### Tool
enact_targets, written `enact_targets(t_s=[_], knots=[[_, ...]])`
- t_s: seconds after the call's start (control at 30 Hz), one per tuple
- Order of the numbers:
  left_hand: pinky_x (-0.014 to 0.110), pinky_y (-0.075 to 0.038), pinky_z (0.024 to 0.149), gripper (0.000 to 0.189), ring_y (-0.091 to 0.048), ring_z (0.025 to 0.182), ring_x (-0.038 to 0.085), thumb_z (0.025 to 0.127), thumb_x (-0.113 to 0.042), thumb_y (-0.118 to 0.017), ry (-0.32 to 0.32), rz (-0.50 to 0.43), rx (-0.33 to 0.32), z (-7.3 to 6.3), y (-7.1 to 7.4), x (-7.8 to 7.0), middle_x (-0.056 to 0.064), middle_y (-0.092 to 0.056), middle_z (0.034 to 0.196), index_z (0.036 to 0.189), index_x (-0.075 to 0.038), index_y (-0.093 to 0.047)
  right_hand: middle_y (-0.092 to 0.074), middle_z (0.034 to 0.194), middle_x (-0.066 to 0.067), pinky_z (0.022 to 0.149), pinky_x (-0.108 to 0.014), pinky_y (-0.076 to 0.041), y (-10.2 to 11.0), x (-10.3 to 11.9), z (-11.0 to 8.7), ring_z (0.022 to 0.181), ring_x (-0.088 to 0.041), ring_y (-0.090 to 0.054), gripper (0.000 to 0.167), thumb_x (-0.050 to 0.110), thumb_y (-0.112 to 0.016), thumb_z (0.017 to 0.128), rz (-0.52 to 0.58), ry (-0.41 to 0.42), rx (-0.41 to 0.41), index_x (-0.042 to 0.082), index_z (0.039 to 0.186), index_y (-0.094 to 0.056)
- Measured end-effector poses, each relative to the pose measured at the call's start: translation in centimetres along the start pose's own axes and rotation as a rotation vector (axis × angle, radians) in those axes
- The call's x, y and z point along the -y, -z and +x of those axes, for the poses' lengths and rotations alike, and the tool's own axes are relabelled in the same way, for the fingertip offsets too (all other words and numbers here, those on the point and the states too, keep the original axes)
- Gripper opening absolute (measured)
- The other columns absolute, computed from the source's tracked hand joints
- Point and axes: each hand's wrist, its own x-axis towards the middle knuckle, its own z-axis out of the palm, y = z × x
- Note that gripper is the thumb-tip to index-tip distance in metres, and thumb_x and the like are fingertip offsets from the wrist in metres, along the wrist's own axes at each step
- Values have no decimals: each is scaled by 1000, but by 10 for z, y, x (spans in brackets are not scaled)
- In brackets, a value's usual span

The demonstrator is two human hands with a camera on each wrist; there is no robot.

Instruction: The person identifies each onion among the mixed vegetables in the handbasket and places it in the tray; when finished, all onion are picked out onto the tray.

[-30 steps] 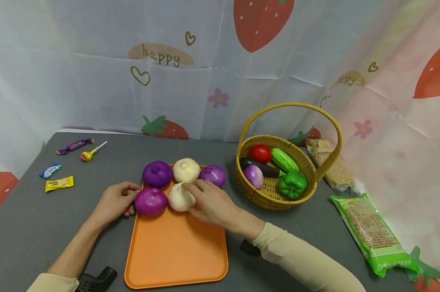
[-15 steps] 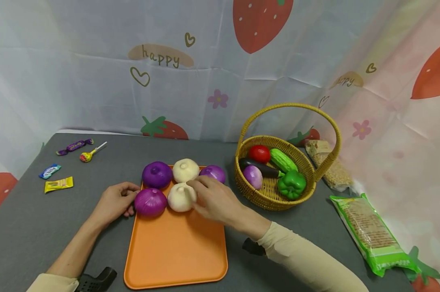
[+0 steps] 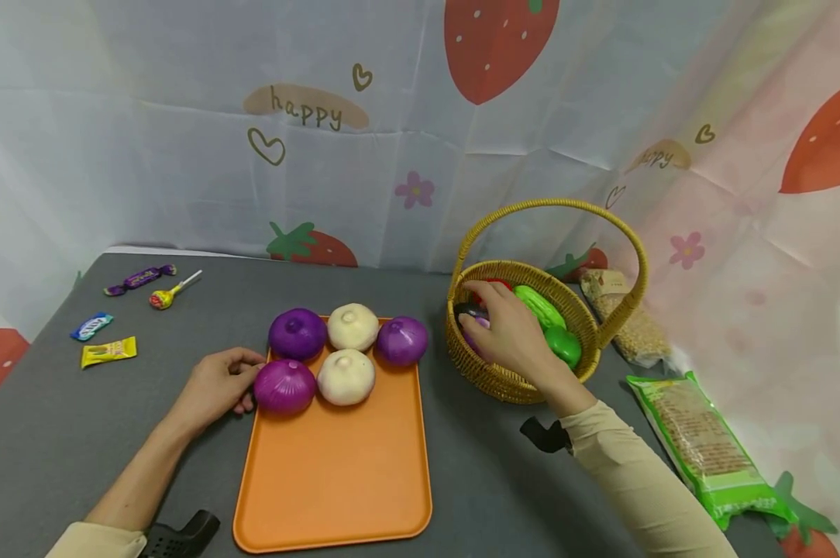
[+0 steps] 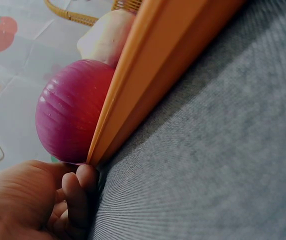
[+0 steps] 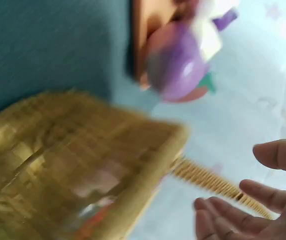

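My left hand (image 3: pixel 214 391) pinches the left rim of an orange tray (image 3: pixel 336 473), close beside a magenta onion (image 3: pixel 285 387). The left wrist view shows its fingertips at the tray edge (image 4: pixel 114 107). Also on the tray are a dark purple onion (image 3: pixel 297 334), a purple onion (image 3: pixel 402 341) and two white onions, one at the back (image 3: pixel 352 326) and one in front (image 3: pixel 346 377). Over the wicker basket (image 3: pixel 486 378) hovers my right hand (image 3: pixel 511 333), fingers spread and holding nothing. It partly covers a red tomato, a dark eggplant (image 3: pixel 466 310) and a small purple onion.
Inside the basket lie a green cucumber (image 3: pixel 540 306) and a green bell pepper (image 3: pixel 563 346). Two grain packs, one tan (image 3: pixel 643 333) and one green-edged (image 3: pixel 713 446), lie to the right. At far left are several wrapped candies and a lollipop (image 3: pixel 163 298).
My right hand has let go of the front white onion, which now stands on the tray, and has moved right to over the basket. The left hand stays at the tray rim.
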Motion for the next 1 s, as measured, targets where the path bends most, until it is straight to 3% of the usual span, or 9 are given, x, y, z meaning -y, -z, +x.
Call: enact_targets(t_s=[0.17,0.4,0.67,1.0], knots=[[28,-54,49,30,-60,51,12,99,-17,-54,5,3,0,-1,0,0,6,-63,73,117,6,-60,-51,138,-19,95,-49,-49,-1,-23,1,116,-33,-56,56,36,-54,96,-5,-142,183,11,145,-42],[27,-54,49,29,-60,51,12,99,-16,-54,0,9,-8,-1,0,-1,6,-63,73,116,6,-60,-46,146,-24,110,-59,-37,-7,-33,1,137,-42,-41,56,33,-47,100,13,-138,346,10,150,-36],[28,-54,49,30,-60,51,12,99,-17,-54,-3,-9,-5,1,0,-2,7,-63,74,117,7,-59,-55,137,-25,107,-57,-41,-9,-42,2,129,-43,-50,56,25,-51,99,55,-125,409,4,148,-37],[27,-54,49,30,-60,51,12,99,-19,-54,-4,5,-9,0,-1,2,7,-63,74,117,6,-60,-56,134,-24,103,-57,-43,-12,-44,-2,129,-42,-47,55,26,-55,95,49,-165,373,4,143,-41]])
